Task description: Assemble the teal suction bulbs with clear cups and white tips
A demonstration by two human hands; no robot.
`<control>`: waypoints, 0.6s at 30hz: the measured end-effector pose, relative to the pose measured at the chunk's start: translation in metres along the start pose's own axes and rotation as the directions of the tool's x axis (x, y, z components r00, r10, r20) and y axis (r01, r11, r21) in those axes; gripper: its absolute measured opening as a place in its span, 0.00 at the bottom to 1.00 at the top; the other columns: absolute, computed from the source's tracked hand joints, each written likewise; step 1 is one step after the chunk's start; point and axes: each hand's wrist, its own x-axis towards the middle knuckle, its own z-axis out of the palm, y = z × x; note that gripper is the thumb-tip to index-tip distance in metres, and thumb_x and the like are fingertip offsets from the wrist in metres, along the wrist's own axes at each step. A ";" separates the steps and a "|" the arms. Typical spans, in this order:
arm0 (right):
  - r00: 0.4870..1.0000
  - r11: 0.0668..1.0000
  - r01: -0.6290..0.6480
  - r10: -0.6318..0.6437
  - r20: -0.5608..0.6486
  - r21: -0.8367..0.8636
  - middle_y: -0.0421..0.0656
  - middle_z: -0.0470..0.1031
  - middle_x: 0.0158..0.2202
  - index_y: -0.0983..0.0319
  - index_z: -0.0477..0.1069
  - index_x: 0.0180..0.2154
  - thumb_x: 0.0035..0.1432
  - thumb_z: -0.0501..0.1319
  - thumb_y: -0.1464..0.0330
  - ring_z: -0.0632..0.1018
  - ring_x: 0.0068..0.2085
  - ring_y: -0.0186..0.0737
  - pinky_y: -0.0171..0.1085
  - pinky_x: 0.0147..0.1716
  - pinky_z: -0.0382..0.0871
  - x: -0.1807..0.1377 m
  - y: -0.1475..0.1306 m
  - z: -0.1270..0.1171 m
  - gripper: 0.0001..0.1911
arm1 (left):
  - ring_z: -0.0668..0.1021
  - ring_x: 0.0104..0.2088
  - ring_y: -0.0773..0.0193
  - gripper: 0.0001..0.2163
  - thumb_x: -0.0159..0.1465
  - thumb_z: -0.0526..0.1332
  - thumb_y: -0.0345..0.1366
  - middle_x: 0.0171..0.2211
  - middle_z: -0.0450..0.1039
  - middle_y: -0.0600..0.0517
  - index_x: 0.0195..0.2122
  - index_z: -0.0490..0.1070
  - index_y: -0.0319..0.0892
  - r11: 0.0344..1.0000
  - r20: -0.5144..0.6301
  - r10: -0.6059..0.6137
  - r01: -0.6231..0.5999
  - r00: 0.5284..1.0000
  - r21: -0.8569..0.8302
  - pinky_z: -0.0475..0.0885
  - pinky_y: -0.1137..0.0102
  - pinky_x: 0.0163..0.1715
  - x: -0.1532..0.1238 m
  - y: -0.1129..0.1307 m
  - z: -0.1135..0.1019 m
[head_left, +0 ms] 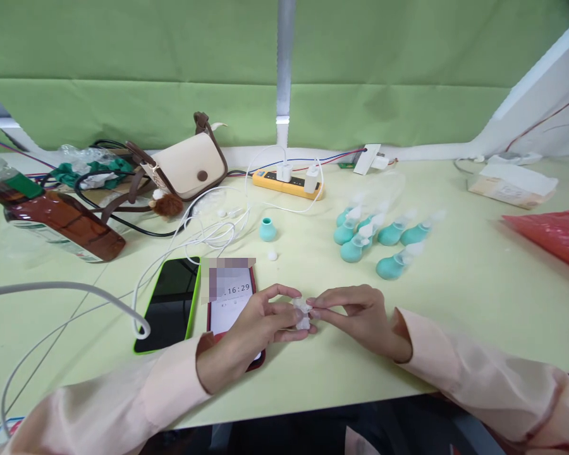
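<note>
Above the table's near edge, my left hand is closed around a small translucent white plastic piece. My right hand pinches the upper right side of that piece between thumb and fingertips. The fingers hide part of it, so its full shape is unclear. Beyond my hands a teal rubber bulb stands upright with an open neck. A small white cap-like part lies just in front of it. To the right, several teal bulbs with clear tips lie on the table.
Left of my hands are a green-cased phone and a red-cased phone showing a timer. White cables run past a tilted brown bottle. Behind stand a cream handbag and a yellow power strip. A red plastic bag lies right.
</note>
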 end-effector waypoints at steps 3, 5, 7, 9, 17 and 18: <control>0.985 0.982 0.172 -0.173 -0.013 -0.082 0.37 0.78 0.30 0.55 0.76 0.30 0.42 0.64 0.79 0.78 0.31 0.36 0.33 0.30 0.75 0.000 -0.002 0.001 0.14 | 0.78 0.32 0.61 0.15 0.50 0.66 0.31 0.28 0.74 0.50 0.36 0.62 0.38 1.000 -0.010 -0.012 0.012 1.000 0.002 0.70 0.65 0.40 0.000 0.000 0.001; 0.966 0.958 0.257 -0.255 0.031 -0.125 0.37 0.78 0.30 0.55 0.76 0.31 0.43 0.64 0.79 0.78 0.32 0.37 0.33 0.31 0.76 0.001 -0.004 0.002 0.14 | 0.78 0.32 0.62 0.15 0.50 0.66 0.31 0.28 0.75 0.50 0.36 0.62 0.39 1.000 -0.020 -0.016 0.016 1.000 0.001 0.70 0.65 0.40 0.000 0.000 0.001; 0.948 0.934 0.317 -0.308 0.075 -0.167 0.37 0.78 0.31 0.54 0.75 0.33 0.44 0.63 0.79 0.78 0.34 0.37 0.34 0.32 0.76 0.001 -0.006 0.001 0.15 | 0.78 0.32 0.63 0.15 0.50 0.66 0.31 0.27 0.75 0.50 0.36 0.62 0.39 1.000 -0.028 -0.016 0.016 0.999 -0.002 0.70 0.66 0.40 0.000 0.001 0.001; 0.934 0.910 0.357 -0.344 0.098 -0.210 0.37 0.77 0.33 0.54 0.74 0.37 0.46 0.62 0.79 0.78 0.35 0.37 0.34 0.33 0.76 0.001 -0.008 -0.001 0.17 | 0.78 0.32 0.63 0.14 0.50 0.66 0.30 0.27 0.75 0.51 0.35 0.62 0.39 1.000 -0.022 -0.019 0.019 1.000 -0.005 0.70 0.66 0.40 0.000 0.003 0.001; 0.885 0.829 0.465 -0.427 0.186 -0.309 0.38 0.76 0.36 0.53 0.71 0.42 0.50 0.58 0.79 0.78 0.37 0.39 0.35 0.34 0.77 0.001 -0.010 -0.004 0.19 | 0.78 0.29 0.64 0.14 0.49 0.66 0.29 0.25 0.74 0.52 0.34 0.63 0.39 0.999 0.014 -0.019 0.020 1.000 -0.041 0.70 0.66 0.39 -0.002 0.003 0.001; 0.877 0.821 0.479 -0.435 0.204 -0.310 0.37 0.76 0.37 0.53 0.70 0.42 0.50 0.58 0.79 0.78 0.37 0.39 0.35 0.34 0.77 0.002 -0.009 -0.004 0.20 | 0.78 0.29 0.65 0.13 0.49 0.66 0.29 0.24 0.74 0.53 0.34 0.63 0.39 0.999 0.018 -0.019 0.020 1.000 -0.045 0.70 0.66 0.39 -0.002 0.002 0.000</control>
